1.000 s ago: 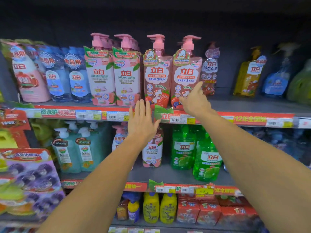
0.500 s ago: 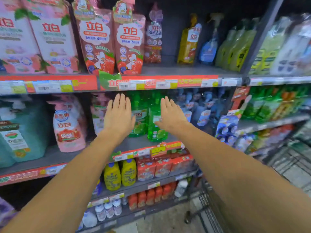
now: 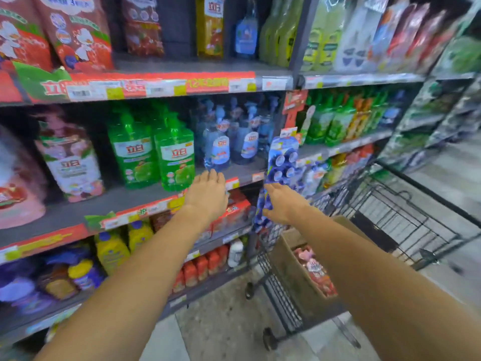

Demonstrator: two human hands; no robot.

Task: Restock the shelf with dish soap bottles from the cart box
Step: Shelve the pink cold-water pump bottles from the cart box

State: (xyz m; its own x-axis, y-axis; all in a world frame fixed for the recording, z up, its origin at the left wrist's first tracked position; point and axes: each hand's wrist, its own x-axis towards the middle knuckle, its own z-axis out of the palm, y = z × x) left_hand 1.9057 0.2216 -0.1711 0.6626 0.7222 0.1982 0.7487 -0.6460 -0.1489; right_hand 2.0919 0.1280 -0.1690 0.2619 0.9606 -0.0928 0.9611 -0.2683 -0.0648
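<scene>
Dish soap bottles [image 3: 316, 272] with pink pump tops and red-pink labels sit packed in an open cardboard box [image 3: 291, 267], and the box rests in the basket of a black wire shopping cart [image 3: 406, 220] parked just beside the shelving at lower right. Right forearm crosses over the box. Right hand [image 3: 282, 204] is out in front of the cart's near end, fingers pointing left and only loosely bent, holding nothing that shows; it overlaps a hanging strip of blue blister packs [image 3: 282, 162] (touching or just in front, cannot tell). Left hand [image 3: 208, 194] reaches to the front edge of the middle shelf [image 3: 117, 201], back of hand up, fingers straight and together, empty, just right of the green dish soap pump bottles [image 3: 177, 157]. Clear blue pump bottles [image 3: 221, 149] stand behind the left hand's fingertips. Pink-labelled bottles [image 3: 73, 162] stand left of the green ones. Top shelf holds strawberry-print refill pouches [image 3: 75, 29] at left and a yellow bottle [image 3: 209, 24] further right. Lower shelf has yellow bottles [image 3: 112, 251] and red boxes [image 3: 234, 212]. Whole view is motion-blurred.
</scene>
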